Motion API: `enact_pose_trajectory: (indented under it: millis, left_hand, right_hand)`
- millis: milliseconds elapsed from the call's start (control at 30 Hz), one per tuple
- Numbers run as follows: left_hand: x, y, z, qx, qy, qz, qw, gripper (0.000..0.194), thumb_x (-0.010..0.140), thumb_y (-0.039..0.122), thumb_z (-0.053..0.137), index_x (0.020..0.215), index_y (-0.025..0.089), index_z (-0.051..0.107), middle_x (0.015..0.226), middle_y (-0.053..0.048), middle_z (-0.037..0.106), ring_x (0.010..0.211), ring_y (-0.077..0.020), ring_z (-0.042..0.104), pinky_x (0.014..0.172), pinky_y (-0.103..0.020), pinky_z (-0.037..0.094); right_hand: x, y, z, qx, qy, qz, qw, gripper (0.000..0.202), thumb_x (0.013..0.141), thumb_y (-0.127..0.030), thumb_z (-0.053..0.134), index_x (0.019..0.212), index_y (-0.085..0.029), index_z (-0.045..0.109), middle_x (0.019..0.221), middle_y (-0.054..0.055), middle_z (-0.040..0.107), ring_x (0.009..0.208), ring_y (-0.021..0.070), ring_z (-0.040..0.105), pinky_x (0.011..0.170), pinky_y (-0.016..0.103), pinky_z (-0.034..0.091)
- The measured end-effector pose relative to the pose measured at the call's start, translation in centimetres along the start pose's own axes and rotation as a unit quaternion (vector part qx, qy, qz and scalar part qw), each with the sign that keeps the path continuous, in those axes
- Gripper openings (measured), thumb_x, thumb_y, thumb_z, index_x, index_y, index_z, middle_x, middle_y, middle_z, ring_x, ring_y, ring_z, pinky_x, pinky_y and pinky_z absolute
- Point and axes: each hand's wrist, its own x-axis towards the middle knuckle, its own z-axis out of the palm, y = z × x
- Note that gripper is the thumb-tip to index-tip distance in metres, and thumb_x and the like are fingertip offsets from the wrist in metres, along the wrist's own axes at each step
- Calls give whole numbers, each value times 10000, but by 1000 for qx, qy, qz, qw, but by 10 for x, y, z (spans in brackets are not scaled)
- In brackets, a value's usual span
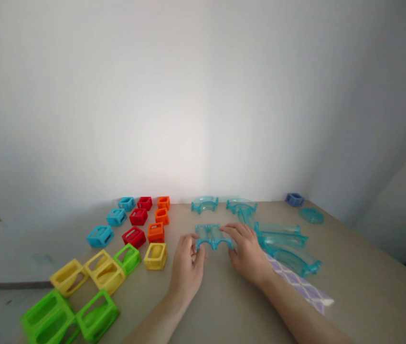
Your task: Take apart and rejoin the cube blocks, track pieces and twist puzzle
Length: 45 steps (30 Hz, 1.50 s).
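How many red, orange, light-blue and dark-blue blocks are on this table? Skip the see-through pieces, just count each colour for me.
Red blocks: 3
Orange blocks: 3
Light-blue blocks: 3
Dark-blue block: 1
Total: 10

Beige tabletop point(364, 282), colourful hollow blocks point(138, 218) at left, translucent teal pieces point(292, 260), purple-patterned strip point(298, 283)
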Motion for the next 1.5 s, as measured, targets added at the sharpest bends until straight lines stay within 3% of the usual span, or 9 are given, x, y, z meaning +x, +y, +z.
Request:
enact_pose_trajectory:
  millis: [200,333,500,600,767,900,1167,1333,1500]
  left_hand:
    - [1,6,-5,-24,4,-40,999,300,808,179,528,1108,187,538,943,-42,614,649,-121,596,579,-243,499]
    - [2,8,-6,-16,-20,-17,1000,195,761,153,554,911,179,676,1103,-87,560,855,-160,609,677,-259,520]
    - [1,9,-4,-73,-41,-22,996,132,771,244,601,822,151,680,1168,-117,508,953,-187,609,799,-309,531]
    - [4,6,-5,1,-14,-23,1000,183,793,316,604,747,148,660,1134,-122,544,928,-202,618,782,-328,517]
    - [10,-5,-8,127,54,-24,990,208,773,294,610,613,162,624,976,-102,605,1000,-244,596,875,-374,463]
    - [10,-8,-7,143,44,-58,987,158,762,276,603,712,158,695,969,-99,602,937,-229,603,863,-375,474]
    - [0,4,-7,276,-2,-6,961,247,765,162,581,995,164,670,1053,-104,548,907,-210,597,839,-348,477]
    - [-3,9,-12,378,-57,-16,924,336,815,263,577,1139,185,614,995,-104,557,911,-244,599,802,-341,460]
    - [-1,8,-13,443,-36,-29,896,317,875,294,509,1154,160,580,978,-109,550,845,-221,617,740,-306,459]
  right_hand:
    - [0,-17,11,142,-13,18,990,305,801,-133,568,1075,-216,673,1080,79,580,1009,218,599,910,367,492]
    - [1,-20,10,174,-11,31,984,294,759,-92,548,968,-222,710,1055,69,579,876,190,616,828,339,509]
    - [-1,-21,13,198,-20,77,977,326,680,-56,517,892,-195,721,1009,60,582,619,123,552,626,280,494]
    - [-1,-19,18,191,-12,92,977,368,662,-41,495,919,-185,716,973,53,589,651,133,588,653,275,506]
    - [3,-2,22,127,36,131,983,420,660,-20,452,930,-202,719,912,45,642,855,189,646,781,294,519]
    - [4,14,24,92,58,156,982,386,669,-30,472,911,-195,723,917,55,626,876,207,641,842,334,512]
    - [3,15,24,54,48,155,985,353,677,-22,491,920,-179,694,951,73,586,860,209,623,844,350,502]
    - [2,3,25,82,-8,100,992,413,644,8,477,944,-186,685,946,45,579,802,173,613,769,293,508]
    - [3,-9,38,118,-68,14,991,523,630,75,445,1020,-194,665,1018,47,557,873,159,611,797,267,501]
